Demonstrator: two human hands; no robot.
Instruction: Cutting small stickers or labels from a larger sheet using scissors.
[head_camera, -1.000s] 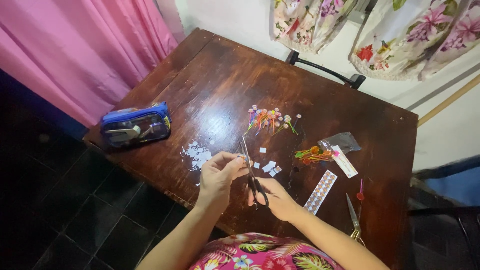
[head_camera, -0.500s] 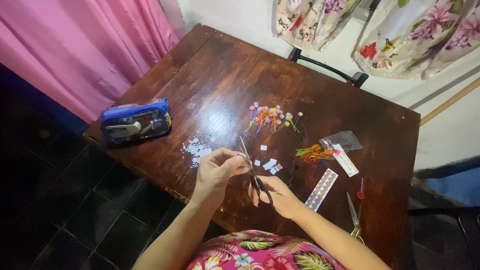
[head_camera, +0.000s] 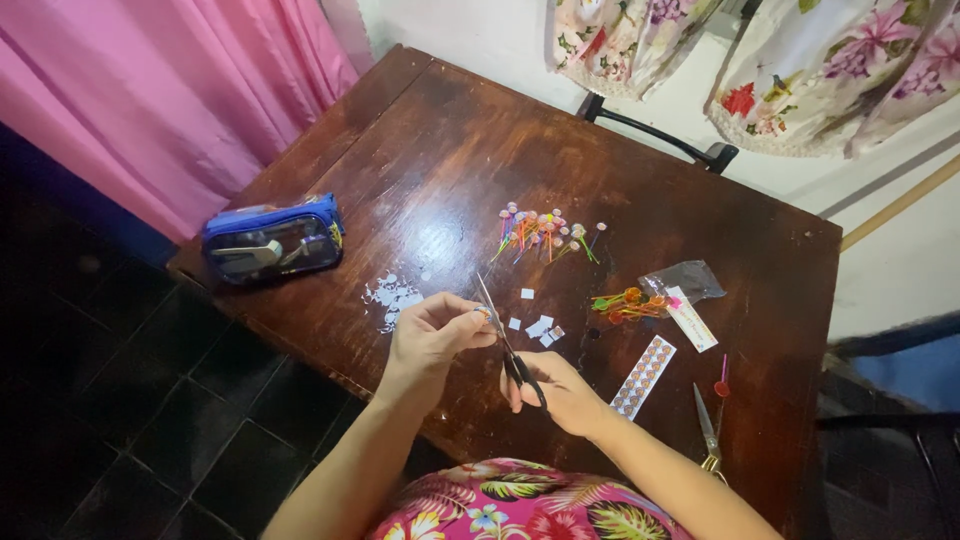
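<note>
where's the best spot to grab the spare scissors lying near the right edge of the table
Take the spare scissors by the gold handle loops, which lie at the near table edge, coming from the near side. The blades point away toward the far side, so the handles come first, and the sticker strip to their left stays undisturbed.

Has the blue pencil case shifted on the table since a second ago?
No. The blue pencil case lies at the same spot by the table's left edge, equally far from the white paper scraps.
</note>
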